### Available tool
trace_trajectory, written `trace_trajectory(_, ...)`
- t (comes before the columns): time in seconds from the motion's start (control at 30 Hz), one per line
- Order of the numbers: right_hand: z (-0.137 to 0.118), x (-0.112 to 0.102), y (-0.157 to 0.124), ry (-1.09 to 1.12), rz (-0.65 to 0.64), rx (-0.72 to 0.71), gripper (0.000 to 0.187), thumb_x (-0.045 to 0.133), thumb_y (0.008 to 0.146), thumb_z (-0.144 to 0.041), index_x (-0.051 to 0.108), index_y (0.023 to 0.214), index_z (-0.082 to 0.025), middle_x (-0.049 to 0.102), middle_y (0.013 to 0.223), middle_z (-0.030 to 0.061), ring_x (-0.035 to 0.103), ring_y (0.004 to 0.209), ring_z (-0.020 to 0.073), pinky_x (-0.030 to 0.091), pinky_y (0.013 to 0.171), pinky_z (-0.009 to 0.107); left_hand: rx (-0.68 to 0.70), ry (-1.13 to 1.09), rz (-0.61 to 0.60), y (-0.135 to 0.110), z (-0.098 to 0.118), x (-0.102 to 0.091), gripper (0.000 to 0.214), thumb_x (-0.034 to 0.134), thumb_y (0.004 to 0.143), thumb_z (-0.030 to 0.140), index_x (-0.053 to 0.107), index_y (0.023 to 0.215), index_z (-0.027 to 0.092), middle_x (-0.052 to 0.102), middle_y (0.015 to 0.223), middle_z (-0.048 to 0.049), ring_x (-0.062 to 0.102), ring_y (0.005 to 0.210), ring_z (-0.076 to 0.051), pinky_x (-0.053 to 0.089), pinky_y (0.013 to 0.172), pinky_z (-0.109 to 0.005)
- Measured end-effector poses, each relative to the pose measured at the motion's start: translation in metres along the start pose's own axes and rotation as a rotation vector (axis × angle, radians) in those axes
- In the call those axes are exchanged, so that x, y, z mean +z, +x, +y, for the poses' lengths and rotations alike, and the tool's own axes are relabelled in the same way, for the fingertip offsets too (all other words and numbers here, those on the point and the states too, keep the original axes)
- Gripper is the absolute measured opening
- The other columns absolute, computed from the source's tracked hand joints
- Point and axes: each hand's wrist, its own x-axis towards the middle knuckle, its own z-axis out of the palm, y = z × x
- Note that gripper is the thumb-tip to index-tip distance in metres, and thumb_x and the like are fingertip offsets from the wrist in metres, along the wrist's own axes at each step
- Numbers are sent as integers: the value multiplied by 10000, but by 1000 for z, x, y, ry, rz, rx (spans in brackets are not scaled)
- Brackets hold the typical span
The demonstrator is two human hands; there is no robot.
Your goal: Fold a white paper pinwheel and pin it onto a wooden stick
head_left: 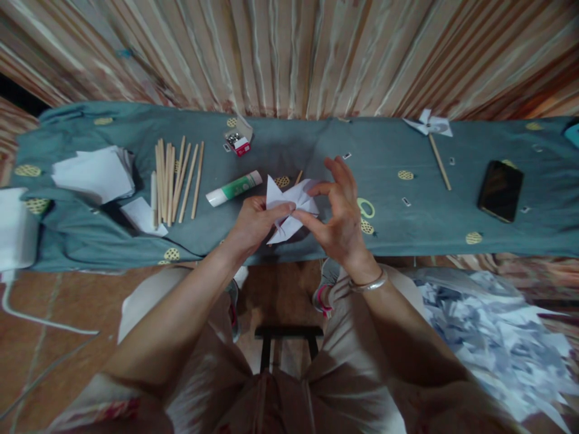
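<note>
A white paper pinwheel (289, 202) is held above the front of the cloth-covered table. My left hand (256, 223) pinches its left side, with the thumb lying near the centre. On the right, my right hand (338, 220) grips a blade between thumb and index finger, the other fingers raised. From behind the paper pokes the end of a wooden stick (299, 176); most of it is hidden. A glue stick (234, 188) with a green label lies just left of the pinwheel. Beside my right hand shows a pale green scissors handle (366, 208).
Wooden sticks (172, 181) and stacked white paper (97, 175) lie at the left. A small red box (238, 144) with shiny metal bits stands behind. At the right are another pinwheel on a stick (438, 157) and a phone (500, 190). Paper scraps (497, 343) are heaped lower right.
</note>
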Motion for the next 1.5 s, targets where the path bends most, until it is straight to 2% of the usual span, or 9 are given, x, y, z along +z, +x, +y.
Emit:
trace_trajectory(0.23, -7, -3, -1, -26, -20, 7, 208, 666, 881, -437, 600, 937, -247, 469, 1497, 72, 336, 1470, 311, 325, 1191, 593, 39, -78, 73, 1, 3, 4, 180, 817, 587, 269, 720, 674, 145, 688, 638, -11, 580, 559, -116, 465, 559, -237)
trace_trajectory(0.5, -9, 5, -3, 38, 5, 83, 119, 658, 882, -357, 642, 878, -239, 515, 1469, 61, 382, 1445, 292, 328, 1182, 568, 83, -125, 98, 4, 2, 6, 161, 815, 616, 261, 737, 714, 160, 708, 658, -9, 608, 594, -123, 486, 594, -240)
trace_trajectory(0.8, -8, 12, -2, 52, 25, 193, 166, 676, 858, -393, 665, 826, -231, 597, 1386, 99, 486, 1367, 296, 355, 1151, 557, 99, -78, 142, 4, 3, 8, 212, 825, 612, 296, 733, 737, 151, 704, 663, 0, 616, 606, -126, 493, 618, -244)
trace_trajectory(1.0, -7, 16, 0, 43, 64, 213, 145, 703, 835, -380, 669, 805, -242, 633, 1330, 81, 535, 1319, 280, 416, 1120, 521, 109, -64, 140, 5, 2, 8, 217, 822, 627, 315, 721, 729, 153, 684, 641, 4, 616, 599, -127, 505, 634, -251)
trace_trajectory(1.2, -7, 18, 3, 84, 81, 249, 119, 699, 834, -346, 665, 814, -234, 638, 1308, 98, 541, 1309, 277, 407, 1131, 520, 151, -121, 119, 7, 1, 9, 250, 851, 601, 333, 722, 726, 159, 703, 673, -1, 620, 599, -124, 508, 626, -248)
trace_trajectory(1.5, -4, 17, 6, 141, 85, 290, 114, 716, 812, -348, 670, 820, -244, 649, 1279, 85, 554, 1285, 279, 417, 1119, 540, 116, -133, 118, 6, 1, 8, 251, 856, 545, 272, 728, 730, 162, 718, 692, 1, 633, 634, -129, 506, 669, -259)
